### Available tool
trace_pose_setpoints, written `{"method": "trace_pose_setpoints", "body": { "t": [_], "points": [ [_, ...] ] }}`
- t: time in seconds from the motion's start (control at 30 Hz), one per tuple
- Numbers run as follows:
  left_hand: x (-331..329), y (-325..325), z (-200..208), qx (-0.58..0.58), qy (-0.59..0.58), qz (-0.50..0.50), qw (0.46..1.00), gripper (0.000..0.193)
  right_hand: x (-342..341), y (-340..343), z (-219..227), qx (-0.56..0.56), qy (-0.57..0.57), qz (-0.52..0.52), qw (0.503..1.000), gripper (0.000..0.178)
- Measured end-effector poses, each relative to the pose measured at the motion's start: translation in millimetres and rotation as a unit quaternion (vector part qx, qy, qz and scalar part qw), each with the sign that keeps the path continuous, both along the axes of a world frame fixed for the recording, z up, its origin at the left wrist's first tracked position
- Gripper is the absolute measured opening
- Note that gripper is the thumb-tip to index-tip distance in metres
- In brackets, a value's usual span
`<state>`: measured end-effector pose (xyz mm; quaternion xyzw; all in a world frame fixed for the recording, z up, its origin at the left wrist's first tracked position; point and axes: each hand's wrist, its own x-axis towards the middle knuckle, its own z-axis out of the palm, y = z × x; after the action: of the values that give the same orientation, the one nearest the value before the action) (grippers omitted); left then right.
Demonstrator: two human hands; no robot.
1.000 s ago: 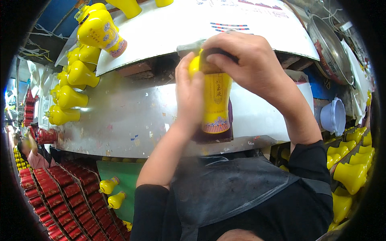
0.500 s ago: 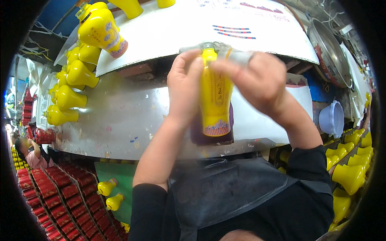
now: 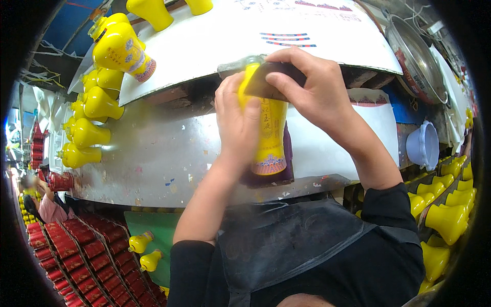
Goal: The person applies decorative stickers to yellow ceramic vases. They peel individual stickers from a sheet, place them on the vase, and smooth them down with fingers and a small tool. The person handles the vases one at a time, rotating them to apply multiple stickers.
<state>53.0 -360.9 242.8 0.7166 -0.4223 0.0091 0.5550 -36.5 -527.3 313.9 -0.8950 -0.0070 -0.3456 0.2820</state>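
Note:
A yellow bottle (image 3: 271, 138) with blue-and-red patterned decoration round its base lies on a dark purple pad (image 3: 289, 153), its neck pointing away from me. My left hand (image 3: 236, 117) is wrapped round its left shoulder, thumb along the top. Pinched between the thumb and fingers of my right hand (image 3: 317, 87) is a thin dark brown flat piece like a scraper (image 3: 276, 81). Its edge lies over the bottle's neck and shoulder and hides part of them. Beyond the neck, three narrow dark decorated strips (image 3: 287, 39) lie on the white sheet (image 3: 204, 46).
Several yellow bottles (image 3: 87, 132) stand along the table's left side, and a decorated bottle (image 3: 123, 48) lies at the sheet's left edge. To the right are a metal basin (image 3: 417, 56), a lavender bucket (image 3: 422, 146) and racked yellow bottles (image 3: 445, 222). Red boxes (image 3: 84, 245) and another person (image 3: 51, 207) are at left.
My right hand has brought the dark flat piece over the bottle's neck, where its blurred fingers were before. The bottle has tilted and shifted slightly left, and my left hand has closed further round it.

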Motion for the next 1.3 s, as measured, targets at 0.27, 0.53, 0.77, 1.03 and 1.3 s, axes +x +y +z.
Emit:
{"method": "trace_pose_setpoints", "body": {
  "t": [0.27, 0.53, 0.77, 1.03, 1.3],
  "points": [
    [-7.3, 6.0, -4.7, 0.048, -0.057, 0.040, 0.996, 0.080, 27.5, -14.4, 13.3, -0.073, 0.061, -0.029, 0.995, 0.023],
    [-18.4, 11.7, -8.4, 0.047, 0.108, 0.007, 0.993, 0.097, 27.2, -15.3, 20.7, -0.018, 0.104, 0.031, 0.994, 0.018],
    [-14.4, 29.2, -17.5, -0.014, 0.172, -0.077, 0.982, 0.094, -9.7, -1.3, 0.5, -0.234, -0.074, 0.010, 0.969, 0.024],
    [-16.2, 45.1, -35.2, 0.028, 0.200, -0.115, 0.973, 0.098, -35.9, 9.5, -10.8, -0.213, -0.105, -0.023, 0.971, 0.023],
    [-22.2, 54.3, -31.6, -0.052, 0.330, -0.129, 0.934, 0.067, -53.8, 41.2, -25.0, -0.258, -0.095, 0.036, 0.961, 0.024]
  ]
}}
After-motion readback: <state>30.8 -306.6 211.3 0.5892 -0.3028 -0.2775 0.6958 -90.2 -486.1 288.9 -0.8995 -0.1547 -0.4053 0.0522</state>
